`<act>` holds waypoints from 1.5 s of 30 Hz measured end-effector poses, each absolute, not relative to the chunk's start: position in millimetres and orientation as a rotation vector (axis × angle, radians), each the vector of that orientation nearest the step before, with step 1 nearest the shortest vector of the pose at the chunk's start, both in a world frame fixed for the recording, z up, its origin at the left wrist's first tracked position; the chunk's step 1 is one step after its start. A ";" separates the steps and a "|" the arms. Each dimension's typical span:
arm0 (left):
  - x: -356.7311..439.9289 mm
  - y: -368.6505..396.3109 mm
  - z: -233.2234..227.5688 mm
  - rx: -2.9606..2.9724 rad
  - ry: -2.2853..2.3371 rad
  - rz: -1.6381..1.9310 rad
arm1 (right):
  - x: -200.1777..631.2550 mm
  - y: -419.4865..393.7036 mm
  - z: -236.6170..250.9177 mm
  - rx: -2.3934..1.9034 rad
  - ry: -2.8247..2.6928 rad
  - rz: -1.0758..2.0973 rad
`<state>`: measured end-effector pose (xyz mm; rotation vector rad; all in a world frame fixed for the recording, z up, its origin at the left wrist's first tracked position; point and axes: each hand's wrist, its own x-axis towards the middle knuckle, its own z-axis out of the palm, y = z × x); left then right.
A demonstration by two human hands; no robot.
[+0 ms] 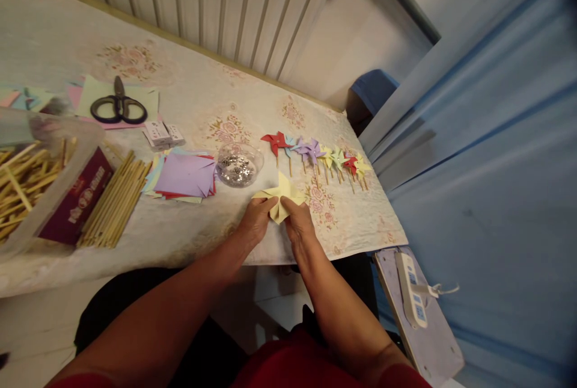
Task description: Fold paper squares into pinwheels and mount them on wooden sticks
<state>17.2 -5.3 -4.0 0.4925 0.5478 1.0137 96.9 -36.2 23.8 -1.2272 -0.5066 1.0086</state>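
While the left hand [258, 218] and right hand [299, 218] pinch the yellow paper [283, 186] above the table [183, 222], I judge the paper's folds are being gathered; the next move calls for a firm centre. A clear tub [256, 162] of shiny bits [238, 171], just beyond, could get bumped; pinwheels [311, 150] lie to the right.

Dim warm light, deep shadow below the table [189, 96], blackened upper-right corner, edges stretched, details soft
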 end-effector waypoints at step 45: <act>12.8 -3.6 -1.3 0.675 0.498 0.921 | 88.4 -63.2 38.0 -1.603 -0.716 0.725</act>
